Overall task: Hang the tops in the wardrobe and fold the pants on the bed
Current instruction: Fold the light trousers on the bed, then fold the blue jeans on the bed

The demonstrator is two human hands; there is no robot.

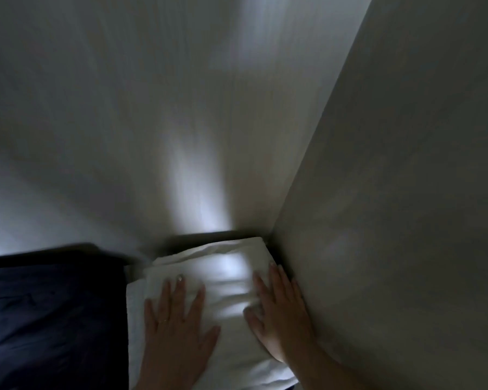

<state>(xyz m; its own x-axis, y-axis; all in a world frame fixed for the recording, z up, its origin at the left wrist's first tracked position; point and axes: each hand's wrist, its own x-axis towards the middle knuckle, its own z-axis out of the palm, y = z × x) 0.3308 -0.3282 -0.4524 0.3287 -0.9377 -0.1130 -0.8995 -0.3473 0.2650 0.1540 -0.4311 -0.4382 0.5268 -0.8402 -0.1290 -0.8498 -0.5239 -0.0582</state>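
A folded white garment (226, 277) lies in the corner of a dim white compartment, low in the view. My left hand (178, 325) rests flat on its near left part, fingers spread. Pressed flat against the garment's right side, next to the side panel, is my right hand (279, 313). Neither hand grips the cloth. A folded dark navy garment (51, 319) lies to the left of the white one. The picture is blurred and dark.
A pale back panel (152, 108) fills the upper view and a pale side panel (406, 192) rises close on the right. The two meet in a corner just behind the white garment.
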